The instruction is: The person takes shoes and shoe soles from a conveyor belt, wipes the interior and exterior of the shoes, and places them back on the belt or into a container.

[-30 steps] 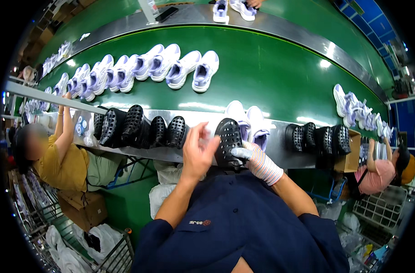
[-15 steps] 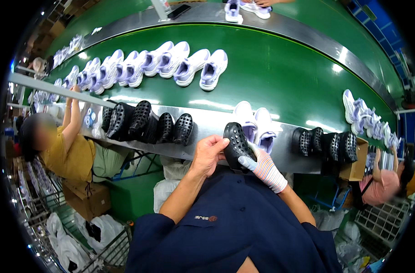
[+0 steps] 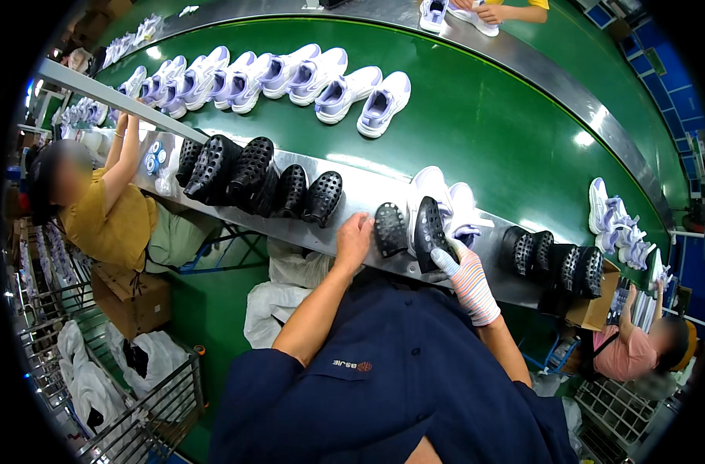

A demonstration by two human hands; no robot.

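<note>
My gloved right hand [image 3: 464, 282] grips a black perforated plastic shoe insert [image 3: 430, 228], standing upright in front of me. A second black insert [image 3: 389, 230], with light showing through its holes, is just left of it, apart from the first. At its left edge, my bare left hand [image 3: 355, 238] has its fingertips pinched together, seemingly on the rim; the exact contact is hard to make out. Right behind the inserts, a pair of white and lilac sneakers [image 3: 428, 185] stands at the bench edge, partly hidden by the right-hand insert.
Black inserts stand in groups on the metal ledge [image 3: 360, 182], left [image 3: 252, 166] and right [image 3: 565, 263]. A row of sneakers [image 3: 291, 77] lies along the green belt [image 3: 492, 131]. Co-workers sit at left [image 3: 113, 205] and right [image 3: 627, 348]. Another's hands [image 3: 492, 14] hold a sneaker across the belt.
The single black insert between my hands now shows as two separate ones. My left hand has moved left and up slightly, my right hand slightly right. The whole view has shifted.
</note>
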